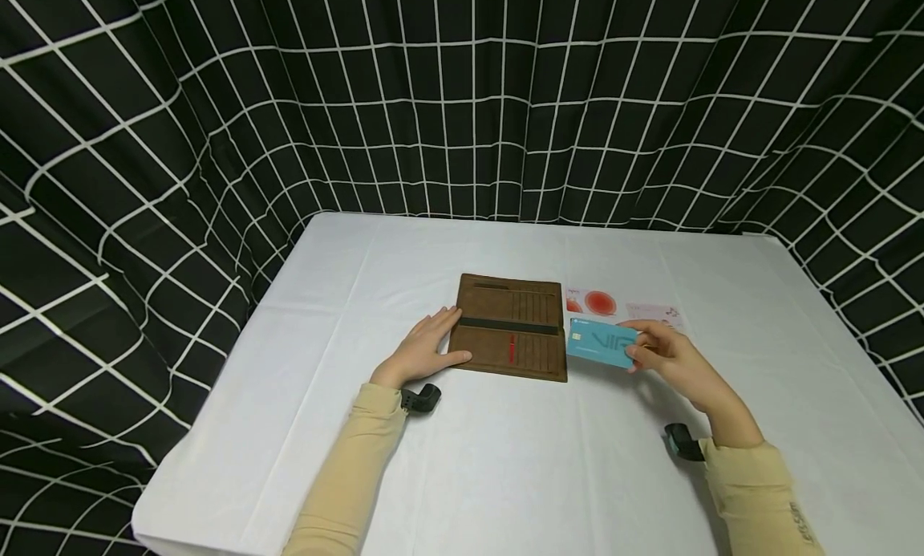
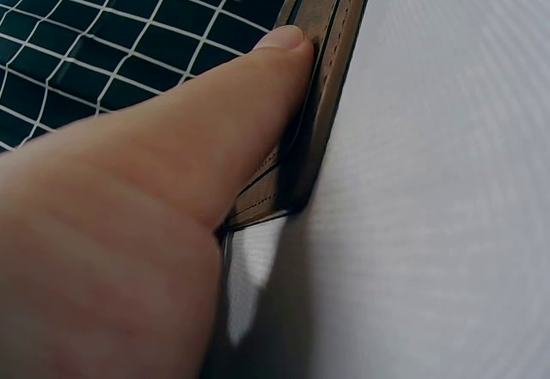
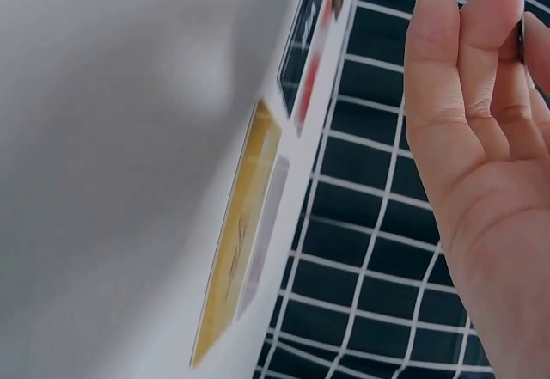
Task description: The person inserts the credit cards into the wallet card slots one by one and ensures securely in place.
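Note:
A brown wallet (image 1: 485, 301) lies unfolded on the white table, showing card slots on both halves and a dark band across its middle. My left hand (image 1: 422, 349) rests on its left edge with fingers extended; in the left wrist view the thumb presses the wallet's (image 2: 331, 61) stitched edge. To the right, my right hand (image 1: 674, 363) pinches a blue card (image 1: 599, 343) marked VIP by its right end. The card is held just beside the wallet's lower right side. In the right wrist view the held card is mostly hidden behind the right hand (image 3: 481, 155).
Behind the blue card lie a white card with red circles (image 1: 595, 302) and a pale pink card (image 1: 653, 313). A yellow card (image 3: 236, 233) and a dark card (image 3: 301, 48) show in the right wrist view. Black grid curtains (image 1: 498, 99) enclose the table (image 1: 505, 460).

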{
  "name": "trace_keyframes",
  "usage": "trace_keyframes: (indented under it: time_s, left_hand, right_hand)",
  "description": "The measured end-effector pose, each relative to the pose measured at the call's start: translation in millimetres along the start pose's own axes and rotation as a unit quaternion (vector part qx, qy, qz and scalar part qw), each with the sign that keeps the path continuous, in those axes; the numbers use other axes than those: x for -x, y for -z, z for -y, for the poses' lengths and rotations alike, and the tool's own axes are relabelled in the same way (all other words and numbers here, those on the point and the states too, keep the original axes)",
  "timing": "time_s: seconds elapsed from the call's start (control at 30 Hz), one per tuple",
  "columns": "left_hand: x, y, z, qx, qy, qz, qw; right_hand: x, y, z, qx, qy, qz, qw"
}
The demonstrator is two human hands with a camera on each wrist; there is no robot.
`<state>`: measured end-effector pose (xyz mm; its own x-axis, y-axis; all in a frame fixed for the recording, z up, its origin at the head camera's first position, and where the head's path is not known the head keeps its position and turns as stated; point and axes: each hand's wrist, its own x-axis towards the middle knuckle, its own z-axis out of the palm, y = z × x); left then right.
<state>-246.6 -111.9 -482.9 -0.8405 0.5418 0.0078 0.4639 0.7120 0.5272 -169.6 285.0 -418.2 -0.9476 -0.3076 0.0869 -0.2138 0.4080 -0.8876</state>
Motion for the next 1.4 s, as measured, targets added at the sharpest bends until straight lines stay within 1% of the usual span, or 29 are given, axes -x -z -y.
trace_keyframes:
  time_s: [0.17, 0.37, 0.77, 0.93, 1.07, 1.27, 1.4]
  left_hand:
    - [-1.2, -0.9, 0.4, -0.002, -0.001, -0.002, 1.0]
    - [-1.5, -1.9, 1.1, -0.003, -0.001, -0.002, 1.0]
    - [-2.2, 0.1, -0.7, -0.006, -0.001, 0.0, 1.0]
    - [-2.4, 0.5, -1.2, -0.005, -0.002, -0.003, 1.0]
    - [-2.2, 0.7, -1.7, -0.002, 0.0, 0.0, 1.0]
    - [-1.3, 0.0, -1.9, -0.003, 0.003, 0.003, 1.0]
    - [-1.1, -0.8, -1.5, -0.003, 0.004, 0.002, 1.0]
  right_hand:
    - [-9.9, -10, 0, -0.027, -0.008, 0.019, 0.9994]
    - [-16.4, -20, 3, -0.051, -0.017, 0.037, 0.9979]
    - [-31.2, -33, 6, -0.044, -0.054, 0.057, 0.996]
    - [-38.0, -39, 8, -0.052, -0.066, 0.058, 0.9948]
    - [-41.3, -43, 7, -0.059, -0.063, 0.06, 0.9945]
    - [-44.5, -47, 6, -0.032, -0.063, 0.048, 0.9963]
    - [-46.8, -51, 7, -0.033, -0.071, 0.035, 0.9963]
